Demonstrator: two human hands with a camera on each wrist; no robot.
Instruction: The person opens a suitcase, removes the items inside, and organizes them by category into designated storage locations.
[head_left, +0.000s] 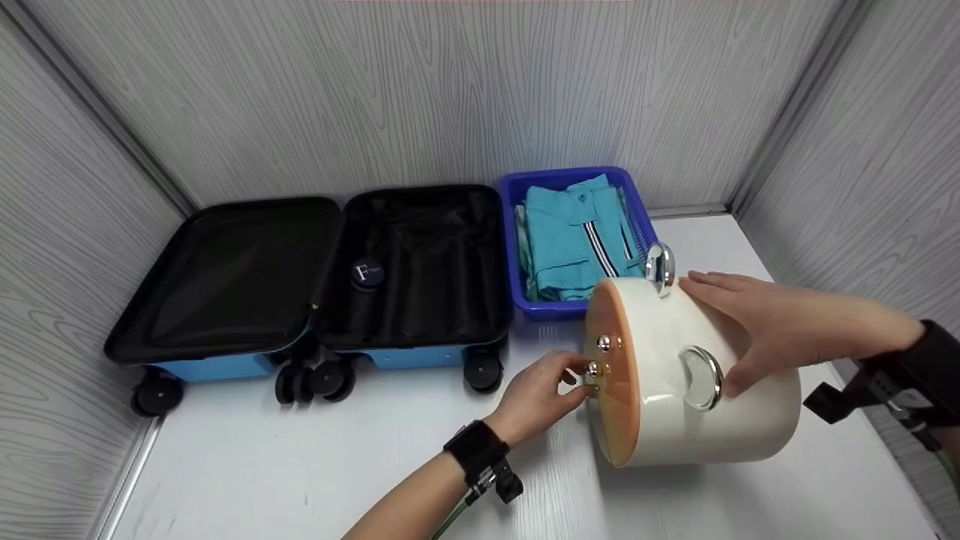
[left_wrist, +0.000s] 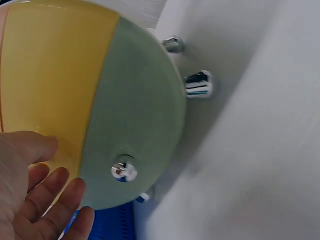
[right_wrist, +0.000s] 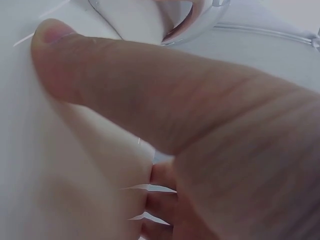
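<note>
A cream, drum-shaped box (head_left: 675,420) lies on its side at the right of the table. Its round front face (left_wrist: 45,75) is banded pink-orange, yellow and green, with small silver knobs (left_wrist: 124,171). Two silver loops (head_left: 703,377) sit on the curved top, and short chrome legs (left_wrist: 199,85) stick out below. At the front face, my left hand (head_left: 540,397) has thumb and index finger on either side of the middle knob, with a gap between them. My right hand (head_left: 772,322) rests spread over the curved top, thumb beside the nearer loop.
An open suitcase (head_left: 420,225) with black lining, blue shell and black wheels lies at the left, a round dark tin (head_left: 367,274) inside it. Behind the box stands a blue basket (head_left: 551,309) holding folded turquoise clothes (head_left: 574,240). Grey wood-grain walls (head_left: 420,97) enclose the white table (head_left: 315,465).
</note>
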